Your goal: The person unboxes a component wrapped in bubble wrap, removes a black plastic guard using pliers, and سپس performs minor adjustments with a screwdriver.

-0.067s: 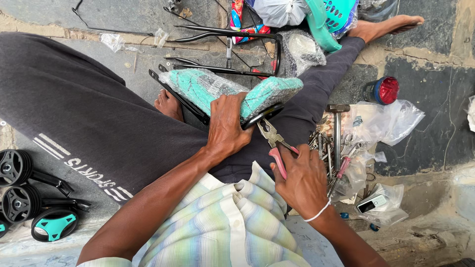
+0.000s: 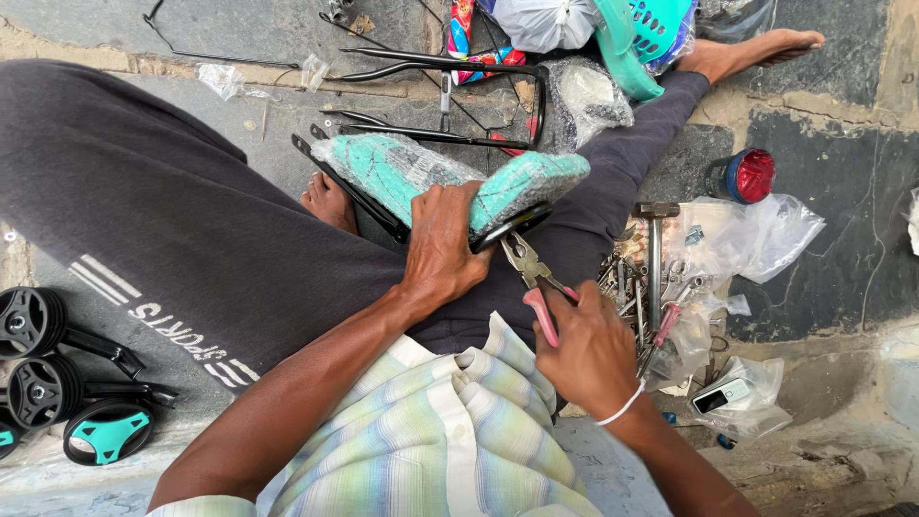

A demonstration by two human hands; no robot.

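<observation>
Grey stone paving [image 2: 823, 239] with cracked, sandy joints serves as the work floor, seen from the head camera looking straight down on a seated person whose legs in dark trousers stretch across it toward the far edge.

On the lap lies a teal bicycle saddle [image 2: 431, 177] wrapped in clear plastic, its black rail [image 2: 512, 227] showing under the near side. The left hand [image 2: 442, 244] grips the saddle from the near side, fingers curled over its edge and pressed together against the wrap. The right hand [image 2: 589, 349] is closed in a fist round the pink handles of a pair of pliers [image 2: 531, 273]; the plier nose reaches up to the black rail, touching or just beside it, though whether it bites on anything cannot be told. A white band sits on the right wrist.

Beside the right hand, toward the right edge of the paving, a heap of spanners and small tools [image 2: 637, 287] lies with a hammer [image 2: 655, 244] upright among them, next to crumpled clear plastic bags [image 2: 756, 235] and a red-capped tin [image 2: 745, 175]. At the far edge sit a black metal carrier frame [image 2: 440, 96] and a teal plastic basket [image 2: 651, 29]. At the left edge, near the knee, are small black training wheels [image 2: 33, 359], one with a teal hub [image 2: 107, 431].
</observation>
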